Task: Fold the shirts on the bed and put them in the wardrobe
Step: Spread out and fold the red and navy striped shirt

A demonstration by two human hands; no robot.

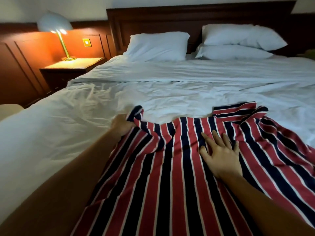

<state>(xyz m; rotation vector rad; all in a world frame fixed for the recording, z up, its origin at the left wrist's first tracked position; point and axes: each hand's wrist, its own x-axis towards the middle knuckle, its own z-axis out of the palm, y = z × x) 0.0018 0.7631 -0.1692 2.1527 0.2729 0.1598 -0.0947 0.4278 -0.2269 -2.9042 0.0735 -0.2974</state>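
Now the left hand (121, 126) is gripping, apparently, a sleeve of the striped shirt (163, 176) at centre frame, while the right hand (219, 154) is pressing flat, fingers spread, on the bed (170, 86).

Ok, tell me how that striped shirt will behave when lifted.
The striped shirt is probably floppy: it bunches where the left hand grips it. Likely thin and light, rippling beside the flat right hand.
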